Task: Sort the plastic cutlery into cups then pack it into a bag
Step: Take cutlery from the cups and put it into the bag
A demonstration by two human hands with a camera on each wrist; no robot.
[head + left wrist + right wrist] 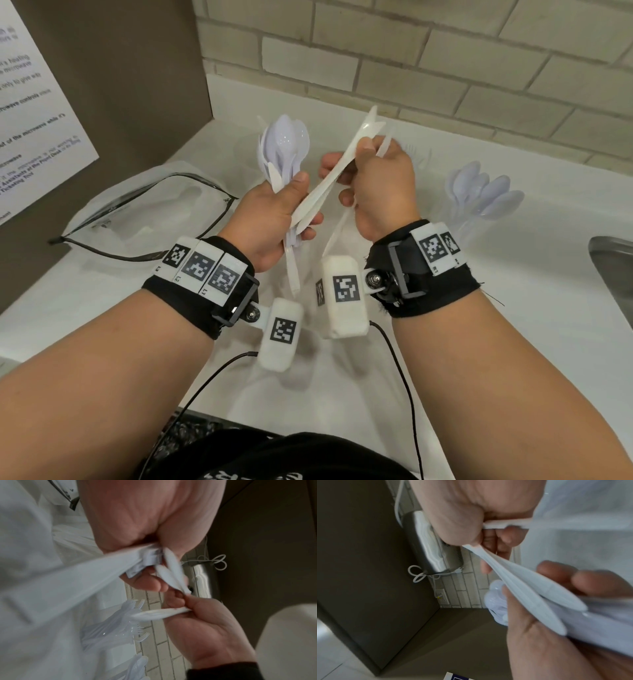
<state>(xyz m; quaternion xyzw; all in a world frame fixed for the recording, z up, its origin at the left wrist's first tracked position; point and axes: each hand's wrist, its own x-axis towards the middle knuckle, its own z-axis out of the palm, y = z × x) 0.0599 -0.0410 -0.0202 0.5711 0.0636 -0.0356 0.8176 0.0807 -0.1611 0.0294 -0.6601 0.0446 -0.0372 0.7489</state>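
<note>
My left hand (301, 205) grips a bundle of white plastic cutlery above the counter, with the spoon bowls (284, 140) fanned out on top. A few white knives (329, 185) slant from that bundle up to my right hand (349, 161), which pinches their upper ends. The right wrist view shows the knives (522, 592) stretched between both hands, beside the spoons (496, 601). A clear zip bag (144, 212) with a black edge lies open on the left. A clear cup of spoons (479, 195) stands on the right. Forks (126, 622) stand in another cup behind my hands.
The white counter (513, 308) runs to a tiled wall (445, 68) at the back. A brown panel with a printed notice (34, 102) closes off the left side. A steel sink edge (613, 260) shows at the far right.
</note>
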